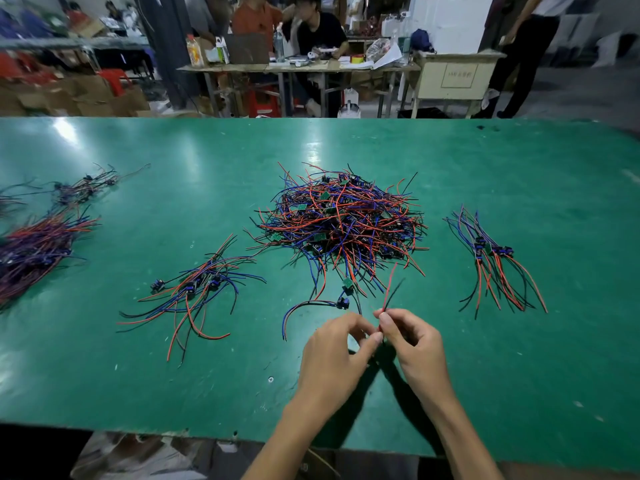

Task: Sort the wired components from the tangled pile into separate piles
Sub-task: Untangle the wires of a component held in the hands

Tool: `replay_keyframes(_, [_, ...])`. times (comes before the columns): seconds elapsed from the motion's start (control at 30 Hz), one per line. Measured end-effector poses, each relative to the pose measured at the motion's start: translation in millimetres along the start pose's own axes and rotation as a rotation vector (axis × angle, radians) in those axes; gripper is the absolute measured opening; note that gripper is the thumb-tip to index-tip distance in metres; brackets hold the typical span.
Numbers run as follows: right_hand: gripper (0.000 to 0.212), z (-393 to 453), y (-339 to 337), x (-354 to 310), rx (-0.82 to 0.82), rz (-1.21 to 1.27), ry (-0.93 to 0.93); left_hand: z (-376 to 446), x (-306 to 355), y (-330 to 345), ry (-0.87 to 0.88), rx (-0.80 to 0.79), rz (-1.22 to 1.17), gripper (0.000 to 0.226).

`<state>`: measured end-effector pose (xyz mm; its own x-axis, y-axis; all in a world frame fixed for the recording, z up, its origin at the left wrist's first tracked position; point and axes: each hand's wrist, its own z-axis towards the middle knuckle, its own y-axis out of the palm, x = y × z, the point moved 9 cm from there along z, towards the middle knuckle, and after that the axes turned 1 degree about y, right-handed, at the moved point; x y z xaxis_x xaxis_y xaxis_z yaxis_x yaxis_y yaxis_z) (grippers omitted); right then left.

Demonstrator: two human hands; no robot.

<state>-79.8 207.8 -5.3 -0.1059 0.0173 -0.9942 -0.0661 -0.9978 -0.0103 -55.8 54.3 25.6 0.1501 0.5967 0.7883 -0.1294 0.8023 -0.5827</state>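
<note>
A broad green table [519, 161] fills most of what I see. At its middle lies the tangled pile [337, 220] of red, blue and black wired components. Sorted piles sit around it: a big one at the far left [34, 247], one left of centre [194, 289], a smaller one on the right [495, 265]. Near the front edge, the left hand [332, 355] and right hand [412, 341] meet fingertip to fingertip, both pinching one component's red and black wires [389, 292], which stick up toward the pile.
</note>
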Motion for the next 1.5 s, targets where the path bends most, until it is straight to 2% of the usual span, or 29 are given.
replay_keyframes(0.13, [0.018,-2,1,-7,-0.031,-0.045,-0.046,8,6,-11,0.023,0.089,-0.205,0.01])
replay_keyframes(0.27, [0.015,-7,14,-10,-0.157,-0.012,-0.036,17,6,-2,-0.011,-0.005,-0.375,0.012])
replay_keyframes(0.4, [0.016,-8,14,-14,-0.165,-0.014,-0.033,20,-3,-5,-0.098,-0.024,-0.544,0.01])
replay_keyframes(0.5, [0.018,-10,17,-14,-0.177,0.028,-0.001,31,-15,-42,-0.126,0.117,-0.64,0.008])
replay_keyframes(0.57, [0.021,-10,15,-15,-0.159,0.002,-0.003,46,-28,-89,-0.093,0.284,-0.519,0.006])
replay_keyframes(0.67, [0.023,-9,12,-15,-0.127,-0.01,0.003,67,-55,-165,-0.093,0.481,-0.062,0.008])
replay_keyframes(0.73, [0.016,-6,9,-9,-0.066,-0.1,0.011,72,-85,-196,-0.191,0.502,0.228,0.013])
replay_keyframes(0.8, [0.009,1,4,-1,0.035,-0.292,0.036,69,-118,-213,-0.311,0.489,0.434,0.019])
replay_keyframes(0.9, [0.017,16,2,-5,0.166,-0.59,0.057,53,-134,-215,-0.37,0.547,0.558,0.033])
replay_keyframes(1.0, [0.016,33,18,-17,0.18,-0.852,0.009,44,-107,-194,-0.251,0.635,0.528,0.029])
replay_keyframes(1.1, [0.016,43,27,-17,0.176,-0.929,-0.003,41,-70,-152,-0.066,0.564,0.413,0.019])
replay_keyframes(1.2, [0.013,40,13,-17,0.222,-0.7,0.045,36,-43,-104,0.008,0.389,0.17,0.016])
replay_keyframes(1.3, [0.007,27,8,-35,0.211,-0.555,-0.078,33,-39,-57,-0.176,0.224,-0.232,0.013])
replay_keyframes(1.4, [0.005,4,22,-56,0.08,-0.571,-0.248,29,-40,-21,-0.415,0.088,-0.653,0.025])
replay_keyframes(1.5, [0.011,-10,37,-61,-0.051,-0.616,-0.321,26,-40,-10,-0.519,0.03,-0.853,0.024])
